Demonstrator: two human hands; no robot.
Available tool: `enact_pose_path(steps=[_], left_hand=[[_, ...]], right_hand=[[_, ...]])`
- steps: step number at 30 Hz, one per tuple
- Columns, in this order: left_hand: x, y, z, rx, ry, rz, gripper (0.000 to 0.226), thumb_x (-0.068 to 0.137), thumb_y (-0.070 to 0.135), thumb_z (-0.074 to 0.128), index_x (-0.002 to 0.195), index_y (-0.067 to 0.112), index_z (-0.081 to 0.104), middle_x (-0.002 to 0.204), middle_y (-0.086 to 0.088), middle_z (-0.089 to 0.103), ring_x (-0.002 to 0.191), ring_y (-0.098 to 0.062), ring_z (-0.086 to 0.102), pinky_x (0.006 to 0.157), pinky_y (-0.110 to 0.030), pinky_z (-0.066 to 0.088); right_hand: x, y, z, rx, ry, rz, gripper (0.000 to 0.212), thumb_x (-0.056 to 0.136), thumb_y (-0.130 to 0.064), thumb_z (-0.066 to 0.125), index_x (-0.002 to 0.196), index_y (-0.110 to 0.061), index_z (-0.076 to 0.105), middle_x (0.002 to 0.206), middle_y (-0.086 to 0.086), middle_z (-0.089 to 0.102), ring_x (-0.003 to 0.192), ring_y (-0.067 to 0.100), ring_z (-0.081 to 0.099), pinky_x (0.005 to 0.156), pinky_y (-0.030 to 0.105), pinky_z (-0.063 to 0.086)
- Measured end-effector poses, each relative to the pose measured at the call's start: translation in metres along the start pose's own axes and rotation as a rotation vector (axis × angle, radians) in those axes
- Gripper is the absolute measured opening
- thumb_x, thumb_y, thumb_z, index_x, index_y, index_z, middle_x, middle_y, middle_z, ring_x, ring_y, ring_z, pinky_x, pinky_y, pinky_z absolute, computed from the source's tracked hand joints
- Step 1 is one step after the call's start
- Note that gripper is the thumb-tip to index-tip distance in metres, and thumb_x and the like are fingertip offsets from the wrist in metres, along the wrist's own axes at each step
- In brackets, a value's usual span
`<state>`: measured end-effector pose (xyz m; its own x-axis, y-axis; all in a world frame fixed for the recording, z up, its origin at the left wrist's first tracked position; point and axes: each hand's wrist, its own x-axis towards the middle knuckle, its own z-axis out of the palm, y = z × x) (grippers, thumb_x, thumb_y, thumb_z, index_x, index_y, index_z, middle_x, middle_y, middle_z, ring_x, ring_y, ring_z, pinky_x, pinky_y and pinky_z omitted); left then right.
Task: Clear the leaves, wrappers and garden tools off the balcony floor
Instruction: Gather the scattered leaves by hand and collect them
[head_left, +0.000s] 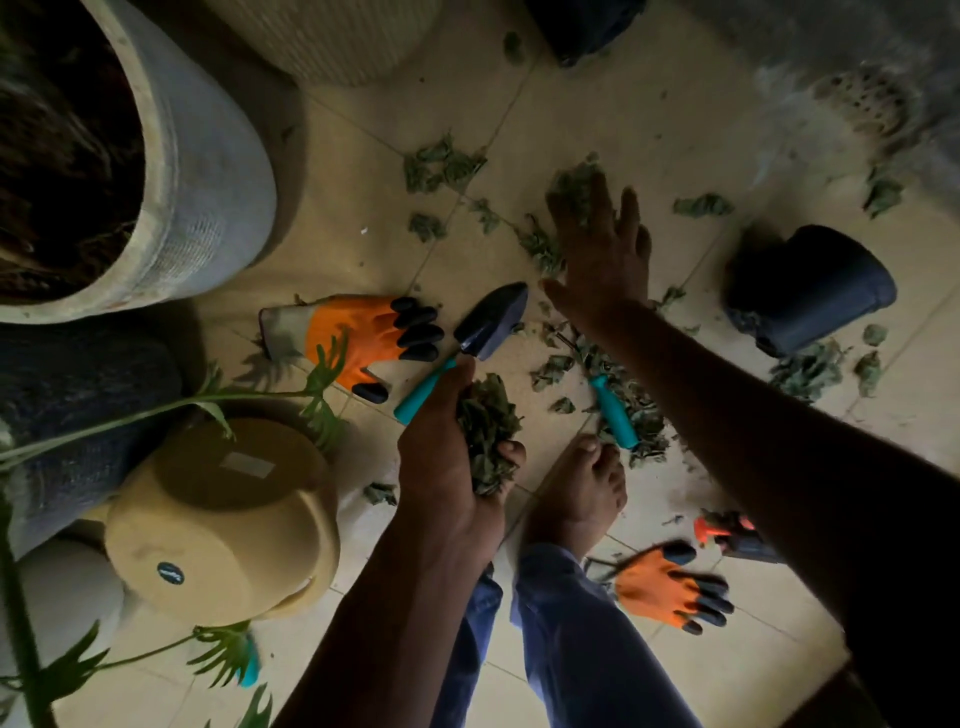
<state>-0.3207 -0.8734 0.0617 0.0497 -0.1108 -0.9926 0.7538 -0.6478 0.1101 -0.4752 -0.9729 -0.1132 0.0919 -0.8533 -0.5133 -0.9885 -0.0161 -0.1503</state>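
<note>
Head view: left hand (457, 457) grips a bunch of dry leaves (491, 431), freeing the other hand to gather. Right hand (605, 254), fingers spread, reaches loose leaves (441, 166) at 12 o'clock. Trowel (467, 338) lies between 2 hands.

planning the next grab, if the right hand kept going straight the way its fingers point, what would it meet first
Probably the clump of dried leaves right at the fingertips of the right hand; the fingers point up the frame. Whether they already touch it is unclear, since height above the tile floor cannot be judged.
</note>
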Motion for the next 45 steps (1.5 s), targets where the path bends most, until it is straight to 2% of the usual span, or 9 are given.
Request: enact_pose_path(steps=[5,10,13,18,24,31,36,41,45], left_hand=[[0.003,-0.001,0.001,0.027,0.018,-0.014,0.024,0.093,0.033,0.07,0.11,0.018,0.061,0.078,0.001,0.053,0.064,-0.01,0.047,0.041,-0.017,0.038],[0.003,-0.003,0.001,0.034,0.007,-0.04,0.018,0.093,0.033,0.07,0.095,0.019,0.06,0.077,0.002,0.053,0.063,-0.009,0.047,0.04,-0.017,0.038],[0.004,-0.003,0.0,0.036,0.01,-0.05,0.019,0.092,0.034,0.071,0.095,0.019,0.06,0.077,0.001,0.053,0.063,-0.01,0.047,0.04,-0.018,0.038],[0.003,-0.004,-0.003,0.033,0.007,-0.062,0.019,0.093,0.034,0.071,0.094,0.019,0.06,0.078,0.0,0.054,0.064,-0.01,0.048,0.04,-0.017,0.039],[0.001,-0.007,-0.003,0.003,0.001,-0.092,0.019,0.094,0.032,0.068,0.083,0.022,0.057,0.073,0.003,0.054,0.063,-0.01,0.048,0.041,-0.018,0.04],[-0.001,-0.016,-0.001,-0.034,-0.102,-0.105,0.012,0.093,0.028,0.061,0.082,0.022,0.062,0.078,0.003,0.06,0.065,-0.012,0.052,0.043,-0.018,0.043],[-0.002,-0.016,-0.005,0.007,-0.18,-0.136,0.042,0.108,0.034,0.039,0.085,0.018,0.07,0.073,0.001,0.072,0.066,-0.012,0.071,0.062,-0.026,0.057],[-0.004,-0.01,-0.003,-0.166,-0.188,-0.095,0.037,0.105,0.045,0.046,0.087,0.015,0.06,0.076,-0.002,0.061,0.073,-0.016,0.067,0.068,-0.027,0.057],[-0.009,-0.006,0.001,-0.142,-0.225,-0.086,0.041,0.104,0.043,0.05,0.079,0.011,0.059,0.068,-0.001,0.06,0.062,-0.013,0.066,0.061,-0.022,0.056]], right_hand=[[0.041,-0.006,-0.005,-0.089,-0.045,0.005,0.097,0.087,-0.042,0.075,0.16,-0.038,0.011,0.17,0.012,-0.005,0.151,0.052,0.009,0.108,0.064,0.039],[0.026,-0.015,-0.004,-0.125,-0.009,-0.017,0.059,0.09,-0.016,0.069,0.142,-0.023,0.044,0.155,0.019,0.03,0.13,0.044,0.042,0.084,0.053,0.055],[0.011,-0.014,0.004,-0.128,0.029,-0.065,0.038,0.091,-0.001,0.058,0.128,-0.01,0.059,0.141,0.02,0.042,0.119,0.043,0.05,0.083,0.052,0.057],[-0.003,-0.001,0.012,-0.041,0.059,-0.137,0.037,0.092,0.003,0.052,0.123,-0.008,0.067,0.127,0.019,0.055,0.113,0.041,0.059,0.088,0.045,0.056],[-0.049,-0.015,-0.037,0.682,0.257,0.04,0.013,0.086,-0.008,0.074,0.097,-0.011,0.081,0.098,0.002,0.077,0.089,0.011,0.071,0.081,0.015,0.053],[-0.143,-0.051,-0.097,1.43,0.124,0.104,0.017,0.084,-0.006,0.081,0.101,-0.006,0.077,0.093,0.003,0.079,0.084,0.02,0.076,0.074,0.03,0.06],[-0.179,-0.078,-0.091,1.074,0.076,0.065,0.015,0.084,-0.011,0.082,0.096,-0.019,0.08,0.092,-0.01,0.076,0.086,0.004,0.072,0.075,0.024,0.059],[-0.19,-0.079,-0.088,0.714,0.196,-0.27,0.009,0.093,-0.011,0.071,0.099,-0.01,0.078,0.093,0.004,0.075,0.087,0.024,0.067,0.079,0.043,0.052],[-0.202,-0.083,-0.093,0.562,0.124,-0.343,0.029,0.102,-0.021,0.049,0.109,-0.007,0.073,0.106,0.008,0.072,0.1,0.031,0.065,0.087,0.049,0.048]])
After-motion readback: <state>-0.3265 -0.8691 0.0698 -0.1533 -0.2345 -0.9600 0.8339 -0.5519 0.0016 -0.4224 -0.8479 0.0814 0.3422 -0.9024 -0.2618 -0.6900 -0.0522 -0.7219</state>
